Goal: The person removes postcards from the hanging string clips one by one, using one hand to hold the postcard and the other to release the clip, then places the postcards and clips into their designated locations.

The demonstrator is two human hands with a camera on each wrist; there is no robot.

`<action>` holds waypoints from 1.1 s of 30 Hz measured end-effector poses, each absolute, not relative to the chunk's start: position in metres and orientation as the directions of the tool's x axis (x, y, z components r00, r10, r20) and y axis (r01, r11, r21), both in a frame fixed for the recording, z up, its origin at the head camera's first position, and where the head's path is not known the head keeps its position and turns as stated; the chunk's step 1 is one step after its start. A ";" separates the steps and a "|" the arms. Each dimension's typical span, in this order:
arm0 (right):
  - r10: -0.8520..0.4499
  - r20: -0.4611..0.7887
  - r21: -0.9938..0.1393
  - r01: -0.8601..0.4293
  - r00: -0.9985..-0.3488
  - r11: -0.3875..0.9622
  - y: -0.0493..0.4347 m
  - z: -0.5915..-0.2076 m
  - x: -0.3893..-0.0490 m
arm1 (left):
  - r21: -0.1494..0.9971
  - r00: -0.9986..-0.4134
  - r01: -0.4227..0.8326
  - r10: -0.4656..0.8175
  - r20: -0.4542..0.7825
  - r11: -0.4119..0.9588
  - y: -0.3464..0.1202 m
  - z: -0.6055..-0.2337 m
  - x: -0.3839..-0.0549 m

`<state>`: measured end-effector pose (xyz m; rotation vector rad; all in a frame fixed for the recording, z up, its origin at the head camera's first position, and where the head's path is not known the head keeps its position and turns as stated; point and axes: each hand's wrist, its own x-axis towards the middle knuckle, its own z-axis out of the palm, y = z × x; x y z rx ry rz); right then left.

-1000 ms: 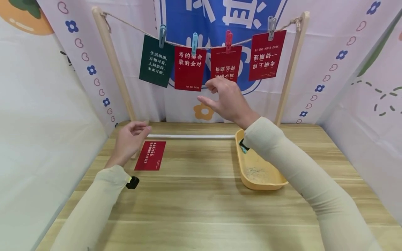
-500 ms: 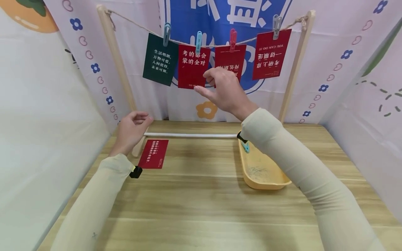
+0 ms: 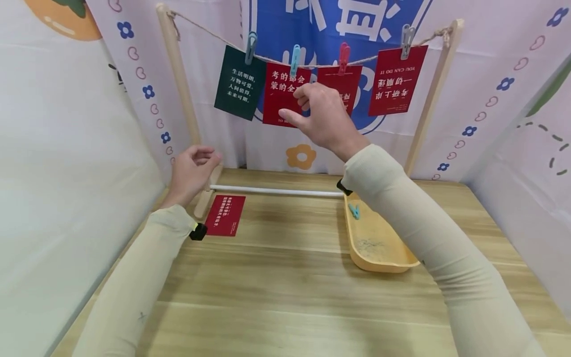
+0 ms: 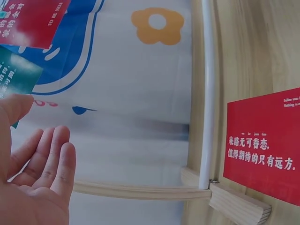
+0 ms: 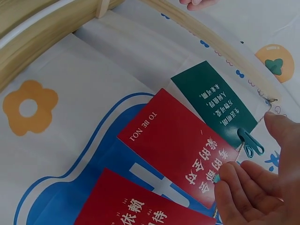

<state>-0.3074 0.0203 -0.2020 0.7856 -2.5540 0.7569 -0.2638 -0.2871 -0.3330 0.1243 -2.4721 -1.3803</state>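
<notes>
- Reaching up toward the string, the right hand hovered in front of the second red card, its fingers loosely bent and its thumb stretched left across the lower edge of the first red card; it held nothing that could be seen.
- In the right wrist view the fingertips lay just beside the first red card, near the blue peg on the dark green card; whether they touched the card could not be told.
- The left hand hung beside the left wooden post, fingers lightly curled and empty, just above the post's foot block.
- Four cards hung from a twine line between the left post and the right wooden post: the dark green one, the two red ones, and a third red card on a grey peg.
- A light blue peg pinned the first red card and a red peg the second.
- The right hand and wrist covered much of the second red card.
- On the tabletop a loose red card lay flat near the left post's foot, just in front of a white rod.
- A yellow tray sat under the right forearm with a small blue peg inside it.
</notes>
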 end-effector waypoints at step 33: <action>-0.384 0.468 -0.373 -0.572 -0.796 0.731 -0.002 -0.161 -0.318 | 0.797 -0.904 0.116 -0.269 0.332 0.593 -0.288 -0.284 -0.293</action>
